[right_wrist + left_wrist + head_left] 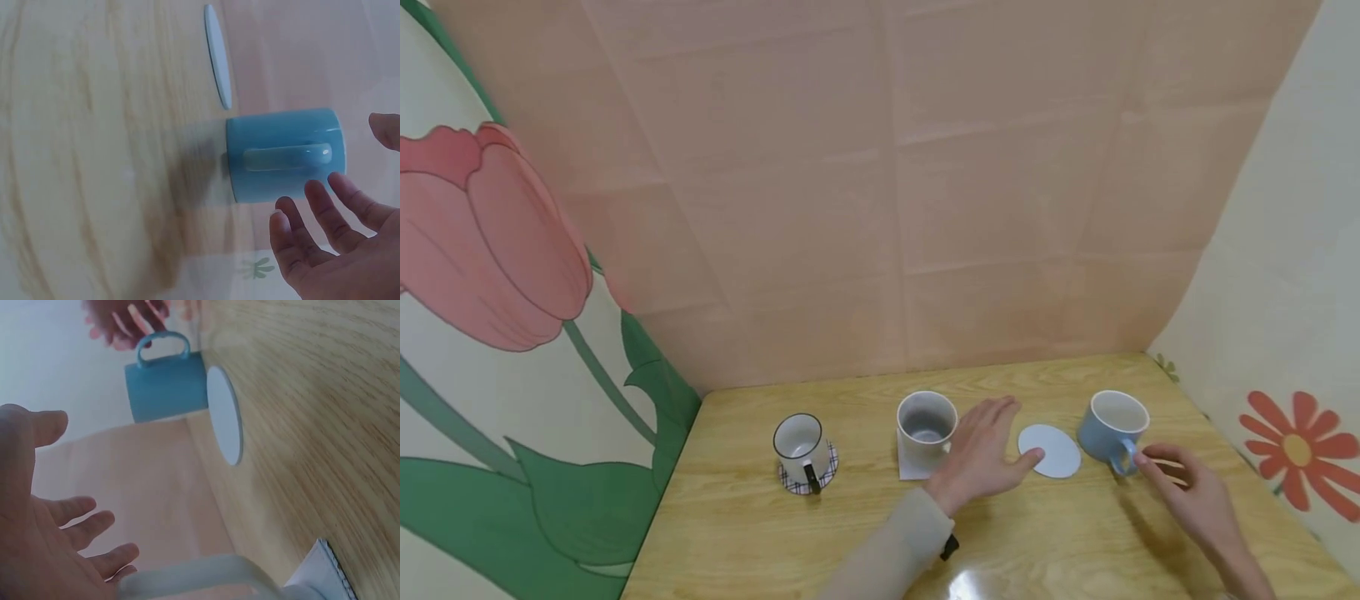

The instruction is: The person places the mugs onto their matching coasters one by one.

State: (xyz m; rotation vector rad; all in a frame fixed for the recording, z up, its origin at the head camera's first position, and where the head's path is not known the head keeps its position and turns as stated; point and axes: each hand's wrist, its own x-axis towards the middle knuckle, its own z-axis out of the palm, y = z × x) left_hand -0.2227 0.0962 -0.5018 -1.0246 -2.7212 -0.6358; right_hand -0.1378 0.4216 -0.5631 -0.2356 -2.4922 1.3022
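Note:
A blue mug (1112,427) with a pale inside stands on the table at the right, its handle (287,157) facing the person. My right hand (1187,492) is beside that handle, fingers spread and thumb apart, gripping nothing; whether a fingertip touches the mug I cannot tell. Left of the mug lies a round white coaster (1049,451). My left hand (981,454) hovers between this coaster and a white mug (927,425), its fingers extended and holding nothing. That mug stands on a square white coaster (917,468), and the left hand partly hides its handle (194,575).
Farther left, a white mug with a dark rim and black handle (800,446) stands on a round checked coaster (832,468). A small black object (950,547) shows beside the left sleeve. Behind the wooden table (715,533) hangs a pinkish cloth (887,208).

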